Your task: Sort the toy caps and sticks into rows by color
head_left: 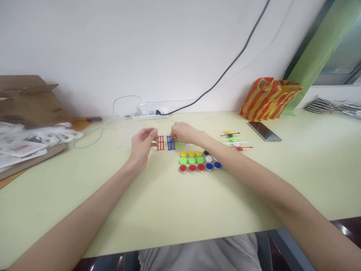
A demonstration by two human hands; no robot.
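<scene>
Beside the red arrow-shaped pieces (160, 143) is my left hand (143, 145), its fingers curled with thumb and fingertips near each other; whatever it may hold is too small to make out. My right hand (182, 132) is closed in a pinch at the top of the blue arrow-shaped pieces (170, 143), its fingertips partly hidden. Green pieces (179, 144) lie under that hand. Nearer me stand rows of small round pots with yellow (191, 154), green (192, 160), red (192, 169) and blue (209, 166) tops. My right forearm covers some of them.
Assembled arrow pieces (230, 135) lie right of my forearm, with a phone (264, 131) and a striped bag (269, 98) beyond. A power strip (153, 116) sits by the wall. Cardboard (26, 99) and white plastic bags (25, 146) are at left.
</scene>
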